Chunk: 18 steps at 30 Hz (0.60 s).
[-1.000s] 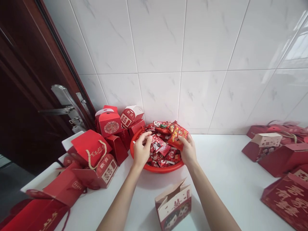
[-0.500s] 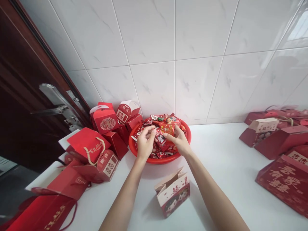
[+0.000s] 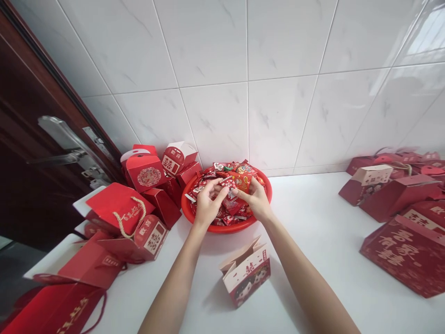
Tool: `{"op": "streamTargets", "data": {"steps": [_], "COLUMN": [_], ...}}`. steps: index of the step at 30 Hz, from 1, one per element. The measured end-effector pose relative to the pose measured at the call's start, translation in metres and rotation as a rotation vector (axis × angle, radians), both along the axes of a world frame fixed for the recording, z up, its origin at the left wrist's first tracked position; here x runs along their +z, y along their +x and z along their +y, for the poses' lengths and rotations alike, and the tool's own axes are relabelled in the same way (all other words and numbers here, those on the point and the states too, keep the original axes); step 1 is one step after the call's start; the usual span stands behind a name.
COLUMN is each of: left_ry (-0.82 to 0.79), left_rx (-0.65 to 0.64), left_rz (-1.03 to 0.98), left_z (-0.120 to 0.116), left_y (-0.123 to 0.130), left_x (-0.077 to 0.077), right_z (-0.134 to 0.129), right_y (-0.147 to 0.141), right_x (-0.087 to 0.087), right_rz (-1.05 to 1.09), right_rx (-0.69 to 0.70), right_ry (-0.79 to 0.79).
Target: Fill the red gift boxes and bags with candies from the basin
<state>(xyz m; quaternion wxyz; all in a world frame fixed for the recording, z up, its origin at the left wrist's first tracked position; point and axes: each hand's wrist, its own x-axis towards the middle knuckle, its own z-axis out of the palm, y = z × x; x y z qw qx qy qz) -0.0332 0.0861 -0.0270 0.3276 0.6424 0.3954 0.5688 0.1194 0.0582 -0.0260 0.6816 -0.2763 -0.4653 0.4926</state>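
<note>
My left hand (image 3: 208, 205) is closed over a red plastic basin (image 3: 225, 229), its thumb and fingers pinching a small red candy packet (image 3: 227, 182) with white print. Close beside it, my right hand (image 3: 257, 202) is closed on an orange-red candy packet (image 3: 242, 181), thumb in front and fingers partly hidden behind. Heaped in the basin are more red wrapped candies (image 3: 233, 219). On the near side of the basin, between my forearms, a red and cream gift box (image 3: 247, 278) stands upright with its top flaps apart.
Red gift boxes (image 3: 148, 172) crowd the left side, some with rope handles, near a dark door with a metal handle (image 3: 71, 144). Further red boxes (image 3: 406, 250) stand at the right. The white table (image 3: 306, 222) meets a tiled wall (image 3: 278, 120) behind.
My left thumb and fingers have come to pinch a small red packet. My right hand stays at the orange-red packet. The whole view has shifted slightly.
</note>
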Motion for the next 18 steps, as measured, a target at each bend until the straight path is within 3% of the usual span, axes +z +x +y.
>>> {"op": "streamTargets", "data": {"steps": [18], "left_ry": [0.056], "left_rx": [-0.065], "left_rz": [0.057], "left_z": [0.0006], "left_y": [-0.0006], "left_x": [-0.0036], "right_z": [-0.0008], "right_y": [0.0025], "right_x": [0.0018], "right_rz": [-0.076], "right_rx": [-0.021], "right_ry": [-0.025]}}
